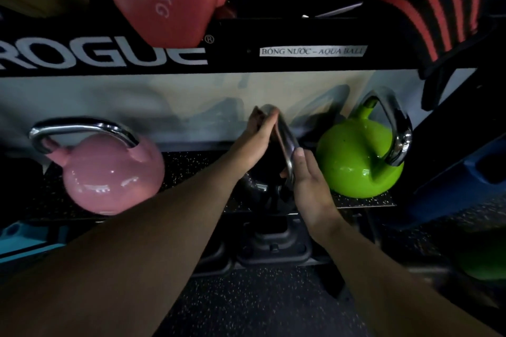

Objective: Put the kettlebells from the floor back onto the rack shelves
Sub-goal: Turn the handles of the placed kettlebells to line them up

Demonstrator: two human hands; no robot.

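A black kettlebell (260,186) with a chrome handle sits on the speckled lower rack shelf (191,164), between a pink kettlebell (109,175) on the left and a green kettlebell (353,161) on the right. My left hand (254,139) wraps the top of the black kettlebell's handle. My right hand (306,180) holds the lower right side of the same handle, fingers curled round it. The black body is mostly hidden behind my hands and in shadow.
The black upper rail (246,60) with white lettering runs overhead, a red 1 kg dumbbell (164,0) and a red-and-black striped item (427,3) above it. Blue blocks (460,186) stand at right, a teal one (30,238) at left. Another green object (484,262) lies low right on the speckled floor (246,304).
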